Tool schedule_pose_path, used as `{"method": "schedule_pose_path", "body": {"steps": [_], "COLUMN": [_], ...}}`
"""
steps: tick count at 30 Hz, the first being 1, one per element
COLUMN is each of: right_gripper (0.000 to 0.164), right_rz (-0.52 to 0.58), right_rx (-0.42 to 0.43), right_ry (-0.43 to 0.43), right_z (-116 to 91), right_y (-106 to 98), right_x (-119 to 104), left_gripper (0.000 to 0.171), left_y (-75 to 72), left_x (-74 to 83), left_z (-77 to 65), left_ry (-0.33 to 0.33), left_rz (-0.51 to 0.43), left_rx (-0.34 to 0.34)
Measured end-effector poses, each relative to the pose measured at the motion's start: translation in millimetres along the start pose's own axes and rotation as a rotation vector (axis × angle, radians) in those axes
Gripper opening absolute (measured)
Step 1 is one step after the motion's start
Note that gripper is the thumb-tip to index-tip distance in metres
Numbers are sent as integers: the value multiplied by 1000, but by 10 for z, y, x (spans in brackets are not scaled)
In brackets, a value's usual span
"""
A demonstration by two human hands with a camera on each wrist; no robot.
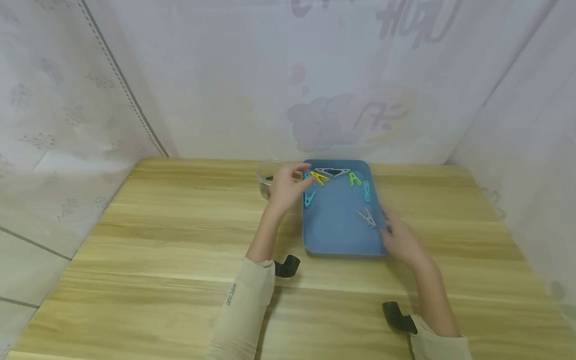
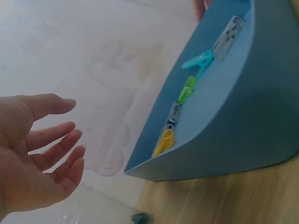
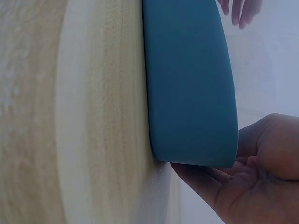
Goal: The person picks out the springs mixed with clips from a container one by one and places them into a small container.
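Observation:
A blue tray [image 1: 342, 235] lies on the wooden table with several clothespins in it. Over its left rim is my left hand [image 1: 286, 189], fingers loosely bent and thumb apart; the left wrist view shows nothing between them. A yellow clothespin [image 1: 320, 178] and a blue clothespin [image 1: 309, 199] lie nearest that hand. My right hand [image 1: 403, 241] grips the tray's right wall, thumb at the rim and fingers along the outside. Close to it inside the tray is a grey clothespin [image 1: 367, 218]. A green clothespin [image 1: 355, 179] and a light blue clothespin [image 1: 366, 192] lie farther back.
A clear round jar [image 1: 265, 189] stands left of the tray, partly behind my left hand, with something dark green inside. Pale printed curtains [image 1: 225, 100] hang behind the table and at both sides. A black curved piece [image 1: 288, 266] sticks out from each sleeve.

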State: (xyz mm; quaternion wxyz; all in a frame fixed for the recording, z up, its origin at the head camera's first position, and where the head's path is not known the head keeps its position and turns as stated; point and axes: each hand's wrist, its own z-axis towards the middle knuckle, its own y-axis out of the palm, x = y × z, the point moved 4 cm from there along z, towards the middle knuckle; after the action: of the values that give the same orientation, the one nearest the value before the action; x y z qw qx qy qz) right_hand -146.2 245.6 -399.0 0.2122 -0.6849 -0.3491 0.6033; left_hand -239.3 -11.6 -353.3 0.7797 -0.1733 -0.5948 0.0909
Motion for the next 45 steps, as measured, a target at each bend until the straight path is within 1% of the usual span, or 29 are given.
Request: {"method": "schedule_pose_path", "body": {"steps": [5,10,16,19,23,26,29,33,36,39,42,45], "right_gripper": [63,63,63,62,62,63,63,63,63,63,63,62], "right_rz": [12,6,6,4,2,1,0,-4,-2,3,8,10], "right_rx": [8,0,2,3,5,7,7,6,6,7,7,8], "right_ry": [-7,2,1,1,4,7,10,13,11,6,2,-1], "right_z": [6,-3,-4,-6,-6,-3,-2,0,1,4,6,6], "right_y": [0,5,16,20,25,25,24,24,24,24,26,29], "right_x": [-11,-9,-28,-32,-33,-33,-32,-26,-22,-18,-17,-19], "left_gripper": [33,33,30,29,28,28,28,30,30,30,29,28], "left_y": [73,147,203,230,277,322,372,428,457,482,512,542], "left_x": [1,5,-29,-50,-86,-114,-134,-148,-147,-138,-131,-125], "left_z": [75,147,228,265,317,357,393,438,468,487,505,530], "left_ry": [-12,-17,-31,-29,-40,-69,-113,-146,-154,-185,-218,-240], "left_rz": [21,48,13,13,39,68,84,64,52,52,66,104], "left_rx": [-44,-64,-72,-75,-83,-91,-104,-123,-122,-106,-99,-95]}}
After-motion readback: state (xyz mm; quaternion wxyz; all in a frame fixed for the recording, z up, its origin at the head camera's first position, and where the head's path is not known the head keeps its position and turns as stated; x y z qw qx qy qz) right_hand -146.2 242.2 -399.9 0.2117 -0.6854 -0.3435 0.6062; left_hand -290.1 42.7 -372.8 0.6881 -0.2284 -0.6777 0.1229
